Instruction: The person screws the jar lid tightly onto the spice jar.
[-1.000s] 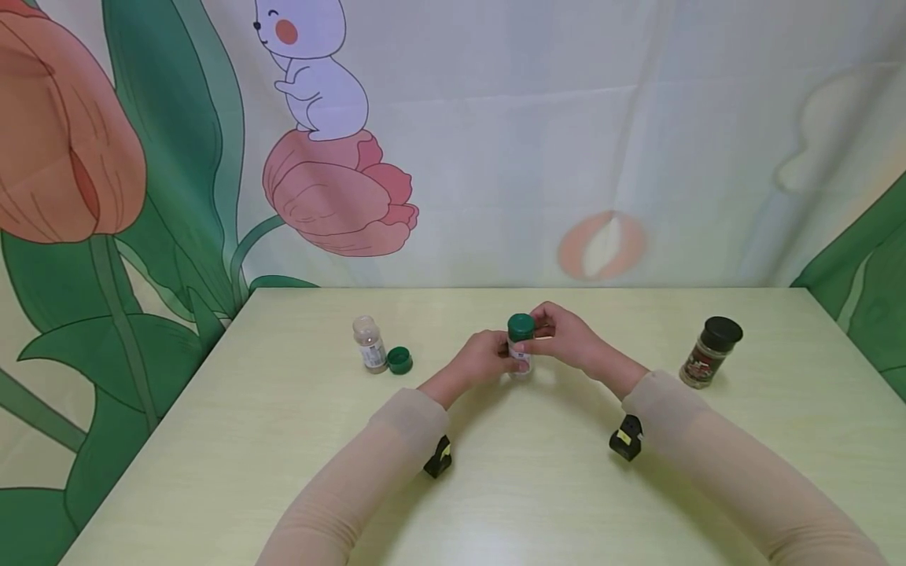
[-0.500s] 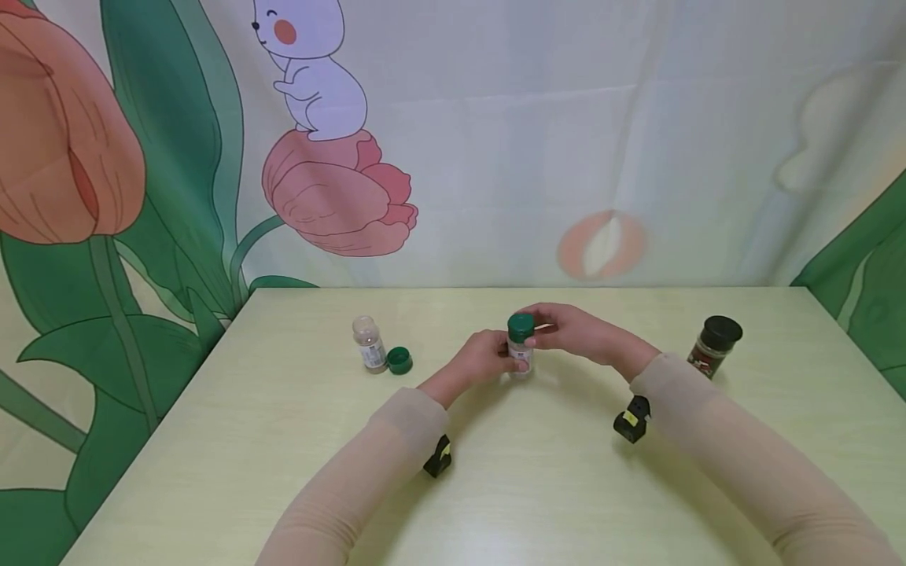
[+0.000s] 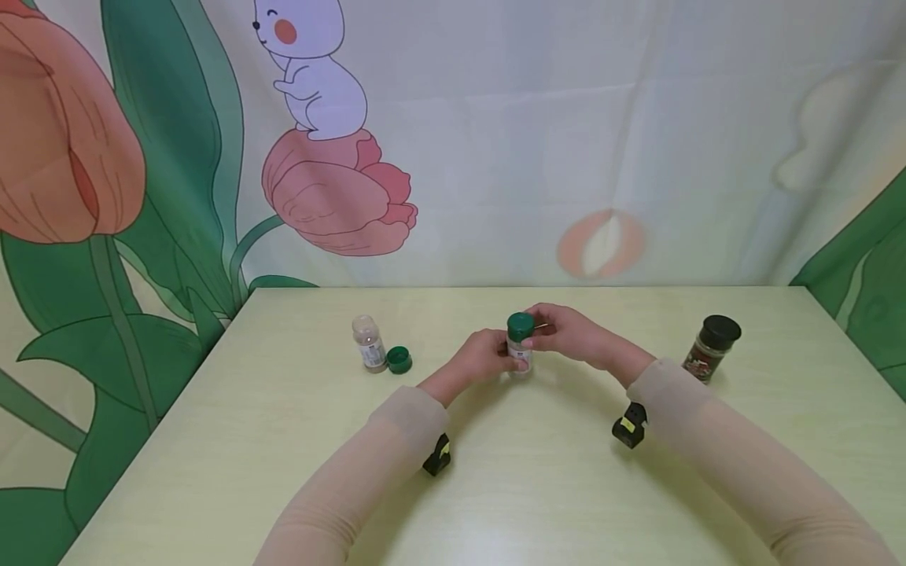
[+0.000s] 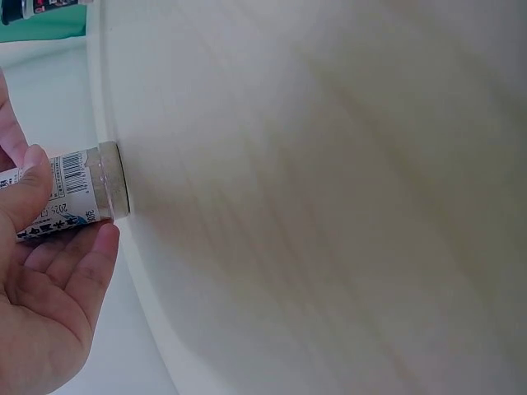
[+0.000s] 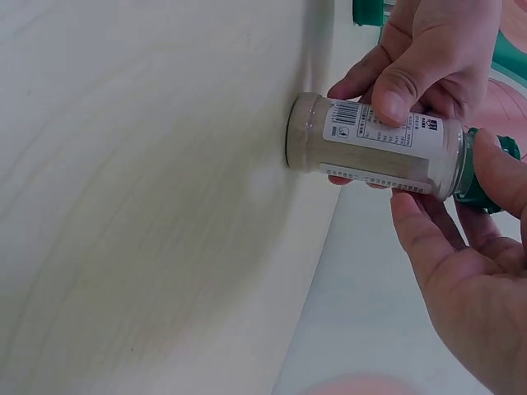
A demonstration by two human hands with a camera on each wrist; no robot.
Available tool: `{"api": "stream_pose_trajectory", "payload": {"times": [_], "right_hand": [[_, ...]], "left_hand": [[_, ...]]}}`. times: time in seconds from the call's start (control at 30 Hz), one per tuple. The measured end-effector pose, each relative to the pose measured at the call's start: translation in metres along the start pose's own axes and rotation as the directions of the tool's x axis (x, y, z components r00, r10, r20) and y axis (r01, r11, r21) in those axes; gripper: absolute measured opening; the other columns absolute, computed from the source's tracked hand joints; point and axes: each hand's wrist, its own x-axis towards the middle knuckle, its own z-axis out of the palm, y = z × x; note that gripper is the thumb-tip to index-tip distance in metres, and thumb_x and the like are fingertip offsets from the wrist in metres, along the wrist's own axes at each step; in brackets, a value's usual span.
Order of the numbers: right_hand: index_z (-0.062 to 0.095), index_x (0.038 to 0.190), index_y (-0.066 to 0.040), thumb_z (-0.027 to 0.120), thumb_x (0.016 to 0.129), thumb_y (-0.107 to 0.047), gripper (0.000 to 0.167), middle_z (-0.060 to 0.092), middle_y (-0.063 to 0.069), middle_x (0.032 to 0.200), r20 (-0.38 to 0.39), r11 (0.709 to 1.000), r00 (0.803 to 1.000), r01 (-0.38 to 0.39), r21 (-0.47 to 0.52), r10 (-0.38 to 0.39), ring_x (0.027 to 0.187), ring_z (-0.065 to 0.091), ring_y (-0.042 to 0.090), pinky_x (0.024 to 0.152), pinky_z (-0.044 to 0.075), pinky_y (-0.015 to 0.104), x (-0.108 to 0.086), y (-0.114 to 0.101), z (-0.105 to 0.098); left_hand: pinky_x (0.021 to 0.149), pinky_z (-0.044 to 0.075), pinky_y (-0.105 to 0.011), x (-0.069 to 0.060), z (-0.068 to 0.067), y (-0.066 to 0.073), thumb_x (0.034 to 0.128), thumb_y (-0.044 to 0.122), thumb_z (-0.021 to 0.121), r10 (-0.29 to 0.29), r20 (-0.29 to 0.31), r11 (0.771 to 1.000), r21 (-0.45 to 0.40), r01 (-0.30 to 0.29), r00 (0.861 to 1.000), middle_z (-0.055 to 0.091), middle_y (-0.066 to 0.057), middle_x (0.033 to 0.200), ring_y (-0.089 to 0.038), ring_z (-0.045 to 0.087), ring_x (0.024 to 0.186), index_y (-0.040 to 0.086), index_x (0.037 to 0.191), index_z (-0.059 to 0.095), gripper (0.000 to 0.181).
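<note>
A clear spice jar (image 3: 520,355) with a green cap (image 3: 521,324) stands upright at the middle of the table. My left hand (image 3: 480,358) grips the jar's body, thumb on the white label. With thumb and fingers, my right hand (image 3: 572,336) holds the green cap from the right side. Pale powder fills much of the jar (image 5: 379,144) in the right wrist view, where the cap (image 5: 487,171) sits on its neck. From the left wrist, the jar's base (image 4: 114,179) is seen meeting the tabletop.
To the left stands an uncapped spice jar (image 3: 370,346), beside a loose green cap (image 3: 399,360). A black-capped spice jar (image 3: 711,346) stands on the right, partly behind my right sleeve. A printed curtain (image 3: 495,157) hangs behind the table's far edge (image 3: 439,288).
My right wrist has swung up and outward, then slightly back down, as its fingers shifted around the cap. The left hand and the jar have stayed in place.
</note>
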Motion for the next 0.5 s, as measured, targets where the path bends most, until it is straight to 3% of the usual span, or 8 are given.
{"api": "stream_pose_trajectory", "payload": {"times": [0.5], "right_hand": [[0.051,0.125,0.007,0.065,0.1,-0.008,0.032,0.059,0.028,0.132,-0.081,1.0,0.997,0.005,0.009,-0.005,0.129,0.059,0.043,0.109,0.049,0.05,0.0006,0.0005,0.0071]], "left_hand": [[0.1,0.053,-0.036,0.0,-0.0007,0.0006,0.0955,0.017,0.073,0.005,0.002,1.0,0.021,-0.006,1.0,0.076,-0.017,0.118,-0.021,0.068,0.104,-0.001,0.116,0.07,0.027]]}}
